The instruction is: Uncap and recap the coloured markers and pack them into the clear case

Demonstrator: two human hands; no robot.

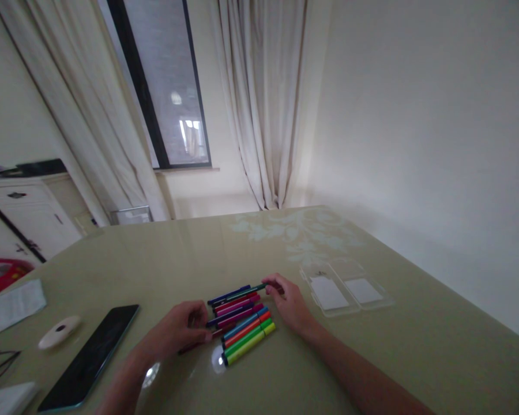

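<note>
A row of felt-tip pens lies on the table between my hands. My left hand (184, 328) is at the near left of the row, thumb and fingers closed on a dark red felt-tip pen (221, 330) that slants out on both sides. My right hand (288, 301) pinches the right end of a dark green felt-tip pen (246, 293) near the row's far side. A dark blue pen (228, 295) lies beyond it. Closer to me are pink and purple pens, then a blue pen (246, 323), an orange-red one, a green one and a yellow-green pen (251, 344).
A clear plastic case (352, 301) with white cards lies unfolded at right. On the left are a black phone or tablet (90, 357), an oval white object (60, 332), a pale cloth (12, 308) and glasses (0, 363). A wall borders the table's right side.
</note>
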